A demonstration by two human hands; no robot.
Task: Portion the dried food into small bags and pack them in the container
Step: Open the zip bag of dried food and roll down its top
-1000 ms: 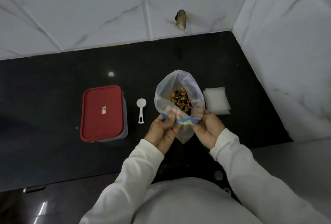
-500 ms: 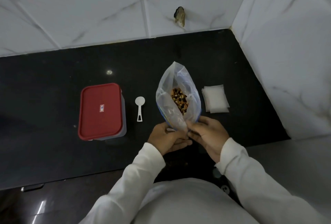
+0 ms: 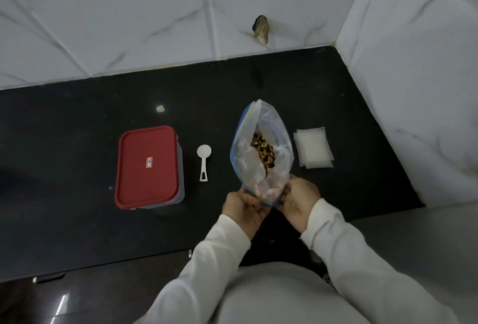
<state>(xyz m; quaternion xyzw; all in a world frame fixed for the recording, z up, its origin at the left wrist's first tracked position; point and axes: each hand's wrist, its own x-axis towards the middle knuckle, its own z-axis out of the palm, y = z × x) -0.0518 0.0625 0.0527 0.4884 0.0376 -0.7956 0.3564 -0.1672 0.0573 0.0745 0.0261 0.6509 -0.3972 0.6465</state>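
Red container lid [image 3: 139, 186]: small rectangular label [image 3: 149, 163] at centre, white field, red border, blue mark inside. Characters too small to read. No legible text, brand or number elsewhere.

Left hand [image 3: 243, 207] and right hand [image 3: 301, 200] meet at the near end of the zip bag [image 3: 248, 158]. Fingers curled, each pinches its rim from one side. Forearms converge toward it.
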